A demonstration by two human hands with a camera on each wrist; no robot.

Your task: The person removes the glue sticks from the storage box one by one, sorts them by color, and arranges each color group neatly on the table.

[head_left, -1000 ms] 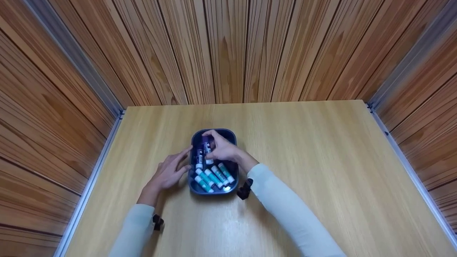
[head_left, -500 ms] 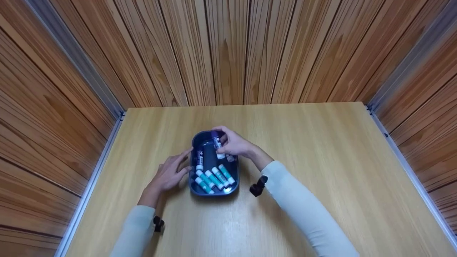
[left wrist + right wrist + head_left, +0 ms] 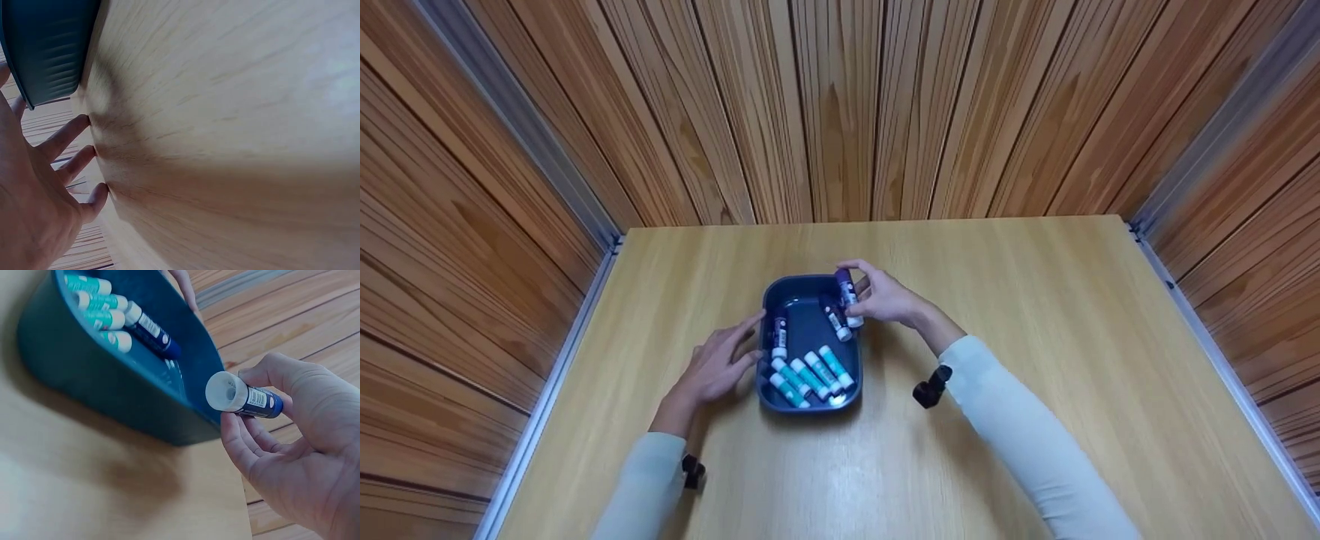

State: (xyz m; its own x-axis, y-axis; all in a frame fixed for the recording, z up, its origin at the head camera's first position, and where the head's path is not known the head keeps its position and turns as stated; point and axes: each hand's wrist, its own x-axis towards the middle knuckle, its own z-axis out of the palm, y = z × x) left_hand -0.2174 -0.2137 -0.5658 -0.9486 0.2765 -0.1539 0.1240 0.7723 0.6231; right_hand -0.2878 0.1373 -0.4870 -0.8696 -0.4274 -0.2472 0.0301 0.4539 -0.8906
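Observation:
A dark blue plastic bin lies on the table. My right hand pinches a purple glue stick with a white end, above the bin's right rim. In the right wrist view the white end of this glue stick faces the camera. My left hand touches the bin's left side with spread, fairly straight fingers; some fingertips rest on the table in the left wrist view. Inside the bin, one purple glue stick lies along the left wall and another glue stick by the right wall. Several teal glue sticks lie at the near end.
The bin stands on a light wooden table. Wood-panelled walls rise behind and at both sides, with metal rails along the table's side edges.
My right hand has lifted the purple glue stick from the bin's middle and carried it right, over the rim. The glue stick by the right wall has come into view. My left hand has stayed put.

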